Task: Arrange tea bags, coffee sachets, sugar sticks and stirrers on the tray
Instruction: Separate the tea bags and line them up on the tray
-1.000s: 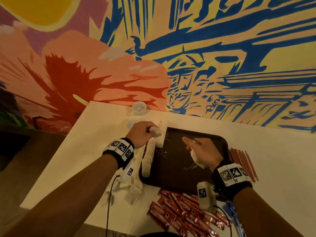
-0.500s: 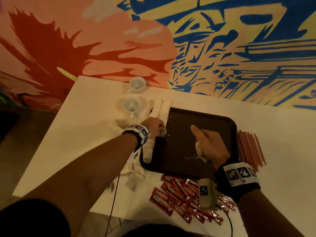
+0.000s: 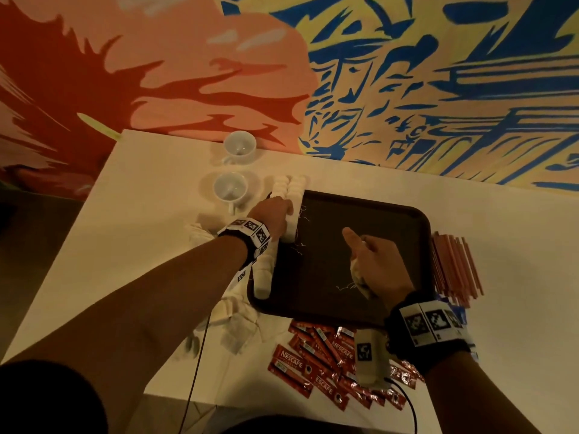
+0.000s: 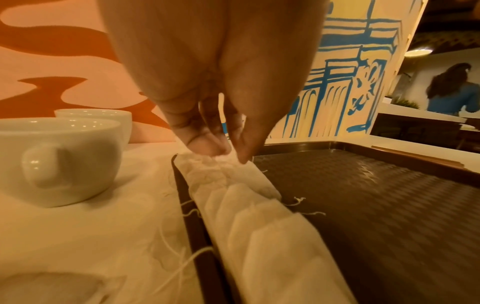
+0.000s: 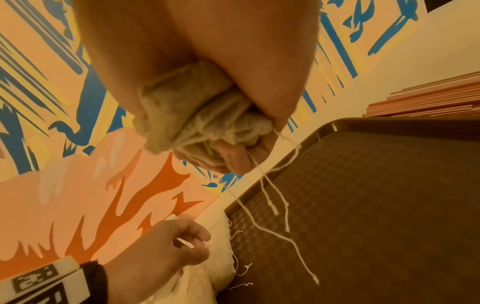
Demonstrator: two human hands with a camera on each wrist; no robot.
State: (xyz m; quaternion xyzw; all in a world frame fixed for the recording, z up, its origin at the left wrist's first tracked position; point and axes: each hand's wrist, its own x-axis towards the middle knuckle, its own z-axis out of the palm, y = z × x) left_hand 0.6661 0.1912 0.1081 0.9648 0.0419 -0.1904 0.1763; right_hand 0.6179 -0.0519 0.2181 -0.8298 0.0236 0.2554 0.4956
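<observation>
**Tea-bag row, left edge of tray: entry at current frame**

Against the frame half a second back, I see the left hand shifted up the row of tea bags, toward the tray's far corner; the head view has tipped lower, so less mural shows. The right hand has barely moved.

Left fingertips are pressed down on the far tea bag; whether they pinch it I cannot tell. The row lies along the left rim of the dark tray, strings trailing onto the textured floor. The right hand, hovering over the tray's middle, is closed round a bunch of tea bags, strings dangling, index finger extended.

Surface: pale table. Two white cups stand left of the tray's far corner; loose tea bags lie at its near-left corner; red coffee sachets are scattered along the near edge; stirrers are stacked just beside the right rim. Behind: a painted wall, orange-red and blue-yellow.
</observation>
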